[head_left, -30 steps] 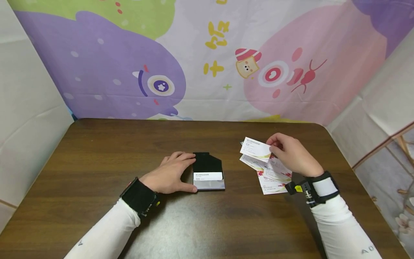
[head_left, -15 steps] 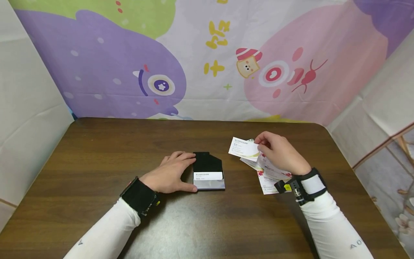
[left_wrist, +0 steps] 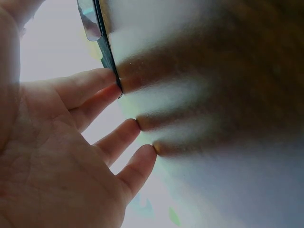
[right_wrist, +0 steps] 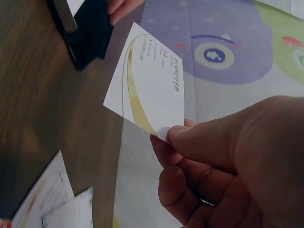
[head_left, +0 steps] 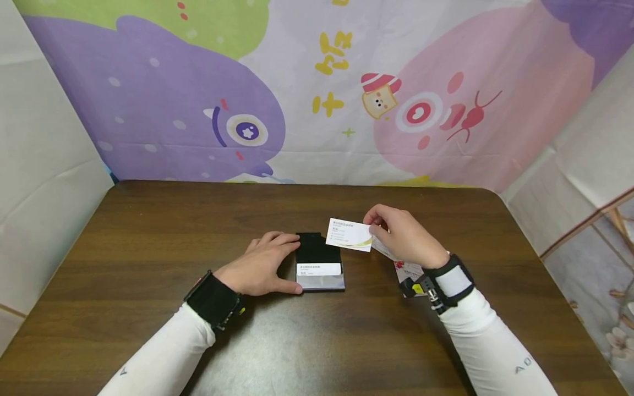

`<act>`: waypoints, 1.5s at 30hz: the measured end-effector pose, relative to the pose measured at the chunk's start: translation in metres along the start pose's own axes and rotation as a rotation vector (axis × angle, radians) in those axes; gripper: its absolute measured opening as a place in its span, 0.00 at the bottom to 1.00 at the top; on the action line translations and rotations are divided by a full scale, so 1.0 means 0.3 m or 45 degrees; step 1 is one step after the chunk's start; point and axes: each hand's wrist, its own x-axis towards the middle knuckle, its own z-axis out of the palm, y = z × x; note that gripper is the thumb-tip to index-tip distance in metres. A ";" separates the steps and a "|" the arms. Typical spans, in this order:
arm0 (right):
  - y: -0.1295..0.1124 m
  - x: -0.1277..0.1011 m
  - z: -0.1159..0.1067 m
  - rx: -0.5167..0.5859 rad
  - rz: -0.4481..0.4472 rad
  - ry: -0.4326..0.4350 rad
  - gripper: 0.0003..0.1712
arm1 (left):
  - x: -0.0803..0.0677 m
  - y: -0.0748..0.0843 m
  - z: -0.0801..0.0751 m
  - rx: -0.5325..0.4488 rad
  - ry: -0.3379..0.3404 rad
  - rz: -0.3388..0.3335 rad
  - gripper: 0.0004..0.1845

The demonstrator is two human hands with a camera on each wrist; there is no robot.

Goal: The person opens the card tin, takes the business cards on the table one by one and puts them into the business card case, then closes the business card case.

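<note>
Matt paper card [head_left: 349, 235] (glossy wood-grain table [head_left: 148, 231]).

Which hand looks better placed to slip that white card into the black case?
The right hand: it pinches the white business card above the open black card case. The left hand rests against the case's side.

Bright, even light; head view sharp, left wrist view blurred with glare.

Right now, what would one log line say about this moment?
left hand: steadies open card case | right hand: pinches business card beside case | loose cards: on table
</note>
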 end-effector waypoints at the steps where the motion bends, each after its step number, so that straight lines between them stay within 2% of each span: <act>1: -0.006 0.003 0.005 0.007 -0.005 -0.008 0.05 | 0.000 0.000 0.000 0.000 0.002 0.001 0.52; 16: -0.073 0.039 0.093 -0.013 -0.155 -0.070 0.06 | 0.003 0.000 0.001 -0.011 -0.002 -0.013 0.53; 28: -0.108 0.053 0.145 -0.031 -0.174 -0.136 0.06 | 0.002 0.000 0.000 -0.017 -0.017 -0.025 0.52; 45: -0.101 0.043 0.176 -0.091 -0.186 -0.184 0.05 | 0.002 0.001 -0.005 -0.032 -0.031 -0.036 0.53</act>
